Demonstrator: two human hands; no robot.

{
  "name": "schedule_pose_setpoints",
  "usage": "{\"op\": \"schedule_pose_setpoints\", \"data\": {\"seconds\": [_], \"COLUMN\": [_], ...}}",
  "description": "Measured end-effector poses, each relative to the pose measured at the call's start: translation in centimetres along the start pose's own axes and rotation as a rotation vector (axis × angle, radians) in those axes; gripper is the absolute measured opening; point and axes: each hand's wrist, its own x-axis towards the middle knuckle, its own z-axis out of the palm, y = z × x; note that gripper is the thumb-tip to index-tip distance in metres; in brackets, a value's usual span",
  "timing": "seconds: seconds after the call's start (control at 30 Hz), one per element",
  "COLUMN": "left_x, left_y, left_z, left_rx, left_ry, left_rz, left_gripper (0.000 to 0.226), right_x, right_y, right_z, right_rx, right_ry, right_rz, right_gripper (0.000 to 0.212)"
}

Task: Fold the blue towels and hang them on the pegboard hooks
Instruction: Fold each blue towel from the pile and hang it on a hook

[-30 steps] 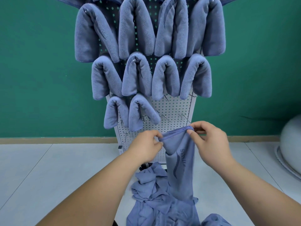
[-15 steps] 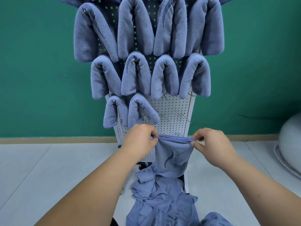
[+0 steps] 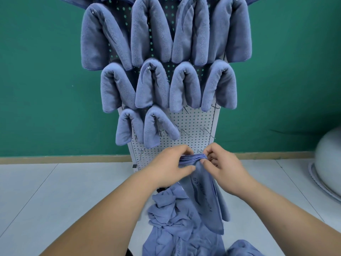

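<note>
I hold one blue towel (image 3: 204,196) in front of the white pegboard (image 3: 191,124). Its top edge is bunched into folds between my hands and the rest hangs down, showing dark printed lettering. My left hand (image 3: 171,167) grips the bunched edge from the left. My right hand (image 3: 221,165) pinches it from the right, close to the left hand. Several folded blue towels (image 3: 153,85) hang on hooks over the upper rows of the board. Bare metal hooks (image 3: 208,132) stick out at the lower right of the board, just above my hands.
A heap of loose blue towels (image 3: 177,224) lies on the pale tiled floor (image 3: 55,196) below my hands. A green wall (image 3: 36,80) stands behind the board. A pale rounded object (image 3: 328,163) sits at the right edge.
My hands have come together, gathering the towel's stretched top edge into a bunch. The towel now hangs longer and narrower below them.
</note>
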Motion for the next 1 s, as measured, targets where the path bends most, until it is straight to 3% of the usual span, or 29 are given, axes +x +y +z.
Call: {"op": "schedule_pose_setpoints", "data": {"seconds": [0.3, 0.43, 0.57, 0.7, 0.8, 1.0], "left_x": [0.0, 0.1, 0.2, 0.0, -0.2, 0.4], "left_y": [0.5, 0.8, 0.8, 0.0, -1.4, -4.2], "left_z": [0.3, 0.0, -0.9, -2.8, -3.7, -3.5], "left_rx": [-0.068, 0.029, -0.008, -0.216, -0.334, -0.508], "left_ry": [0.235, 0.323, 0.401, 0.509, 0.566, 0.608], "left_rz": [0.181, 0.273, 0.312, 0.169, 0.030, -0.277], "left_gripper": [0.015, 0.020, 0.017, 0.014, 0.014, 0.005], "right_x": [0.1, -0.1, 0.1, 0.5, 0.7, 0.9], "right_y": [-0.4, 0.2, 1.6, 3.6, 4.6, 4.0], "right_z": [0.2, 0.2, 0.1, -0.9, -2.2, -3.4], "right_rx": [0.168, -0.035, -0.300, -0.433, -0.432, -0.361], "right_ry": [-0.065, -0.242, -0.361, -0.408, -0.415, -0.210], "right_rz": [0.037, 0.036, 0.082, 0.154, 0.199, 0.210], "right_gripper": [0.015, 0.038, 0.027, 0.035, 0.028, 0.010]}}
